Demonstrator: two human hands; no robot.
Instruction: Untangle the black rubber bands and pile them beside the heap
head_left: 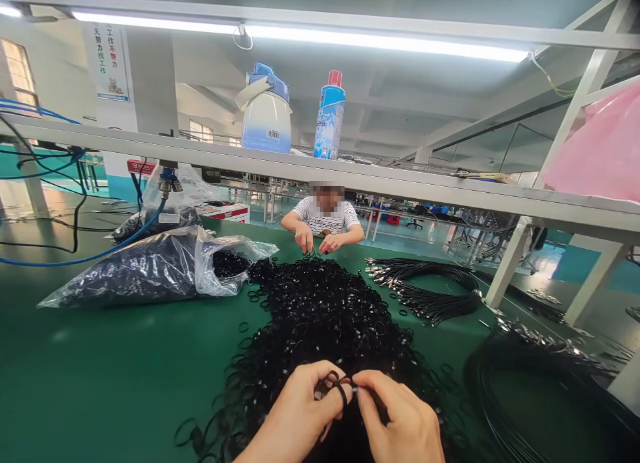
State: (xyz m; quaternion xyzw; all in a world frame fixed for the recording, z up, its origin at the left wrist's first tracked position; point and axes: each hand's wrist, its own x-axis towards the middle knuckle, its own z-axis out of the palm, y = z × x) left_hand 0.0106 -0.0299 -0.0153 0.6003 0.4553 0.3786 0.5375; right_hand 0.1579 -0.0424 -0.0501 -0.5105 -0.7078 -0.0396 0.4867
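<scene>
A large heap of small black rings [320,303], with pale glints among them, spreads over the green table in front of me. Just above its near end, my left hand [310,406] is closed, with one black ring [342,395] looped round a finger and others partly hidden in its curled fingers. My right hand [397,413] meets it fingertip to fingertip, thumb and forefinger pinched on a small dark piece with a pale end, which looks like part of a ring.
Across the table a person [325,219] has both hands at the heap's far end. An open clear bag [145,266] of black pieces lies left. Coiled black cables [440,289] lie right, more [540,383] nearer. An overhead shelf [400,178] holds a jug [267,113] and spray can [330,119].
</scene>
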